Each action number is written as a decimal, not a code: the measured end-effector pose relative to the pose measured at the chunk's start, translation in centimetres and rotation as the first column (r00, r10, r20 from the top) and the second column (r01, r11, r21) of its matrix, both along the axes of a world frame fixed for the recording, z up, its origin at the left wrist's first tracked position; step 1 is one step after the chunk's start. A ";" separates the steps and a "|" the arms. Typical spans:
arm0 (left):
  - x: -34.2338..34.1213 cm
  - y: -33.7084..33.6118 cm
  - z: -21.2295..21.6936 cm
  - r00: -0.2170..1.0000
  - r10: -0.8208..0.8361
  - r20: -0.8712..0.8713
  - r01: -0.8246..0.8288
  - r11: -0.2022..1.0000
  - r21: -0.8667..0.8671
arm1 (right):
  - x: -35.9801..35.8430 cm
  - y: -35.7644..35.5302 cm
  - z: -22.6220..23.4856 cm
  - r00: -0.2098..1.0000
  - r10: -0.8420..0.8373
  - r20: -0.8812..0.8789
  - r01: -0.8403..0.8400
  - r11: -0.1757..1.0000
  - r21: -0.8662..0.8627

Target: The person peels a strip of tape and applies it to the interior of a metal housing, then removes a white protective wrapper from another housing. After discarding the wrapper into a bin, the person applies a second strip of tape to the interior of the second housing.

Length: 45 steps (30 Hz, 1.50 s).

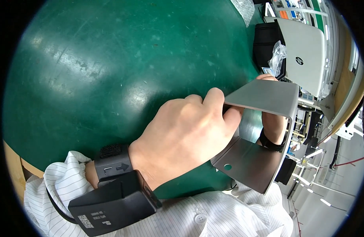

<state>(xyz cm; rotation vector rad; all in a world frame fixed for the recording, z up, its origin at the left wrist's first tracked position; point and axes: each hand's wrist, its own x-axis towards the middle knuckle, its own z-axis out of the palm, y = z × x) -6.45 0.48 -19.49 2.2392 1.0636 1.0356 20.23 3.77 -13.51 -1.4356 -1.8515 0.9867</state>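
Note:
A grey U-shaped sheet-metal bracket [265,94] is held up at the right above the table. Its lower flange has a round hole near one corner. My left hand [186,130] comes in from the lower left and pinches the left edge of the upper flange between thumb and fingers. Behind the bracket is my right hand [273,124], partly hidden by the metal. Its fingertips curl over the far edge of the upper flange. On my left wrist sits a black box device [115,201] on a strap, and a dark band circles the right wrist.
A green table [111,59] spreads out ahead and to the left. At the upper right stand a silver laptop [304,55] and a black case [267,45] with clear plastic wrap [277,55]. Bubble wrap [244,10] lies at the far edge. Shelving stands beyond.

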 end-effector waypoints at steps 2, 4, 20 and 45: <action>0.0 0.0 0.0 1.000 0.001 -0.005 -0.001 1.000 -0.004 | 0.0 0.0 -0.2 0.999 -0.036 -0.020 0.036 0.999 -0.018; 0.1 0.0 -0.1 1.000 -0.001 -0.001 0.001 1.000 -0.004 | 0.3 -0.2 -0.3 0.998 -0.058 0.019 0.058 0.998 -0.020; 0.0 0.1 0.0 1.000 -0.016 -0.015 0.016 1.000 0.001 | 1.5 -0.4 -0.6 0.994 -0.104 -0.015 0.103 0.992 -0.068; -0.1 0.1 0.1 1.000 -0.023 -0.020 0.023 1.000 -0.006 | 0.3 0.0 -0.1 0.999 -0.034 -0.030 0.034 0.999 -0.016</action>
